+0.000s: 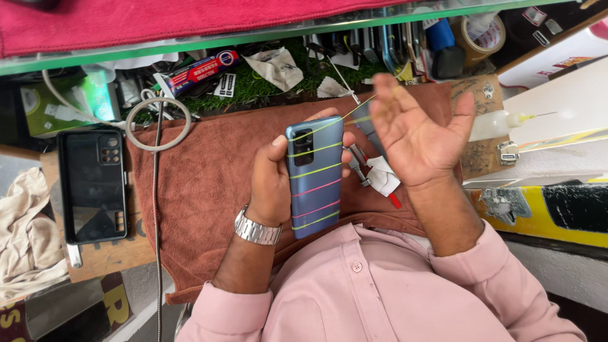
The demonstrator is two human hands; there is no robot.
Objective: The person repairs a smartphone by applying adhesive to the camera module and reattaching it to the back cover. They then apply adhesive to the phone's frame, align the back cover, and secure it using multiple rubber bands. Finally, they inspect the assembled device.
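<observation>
Pink shirt (380, 291) hides the brown towel's (202, 171) near edge below the banded phone (315, 177).

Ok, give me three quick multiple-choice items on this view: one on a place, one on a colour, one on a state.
1. Where does the black phone case lie?
A. left of the brown towel
B. on the towel
C. in the right hand

2. What colours are the bands round the blue phone?
A. black and white
B. yellow-green and pink
C. all blue

3. How is the right hand?
A. closed round the phone
B. flat on the towel
C. open, palm showing, a yellow band stretched to its fingers

Answers: 1 A, the case rests on a wooden board beside the towel. 2 B, both colours cross the phone's back. 3 C, only the left hand has the phone in its grip.
</observation>
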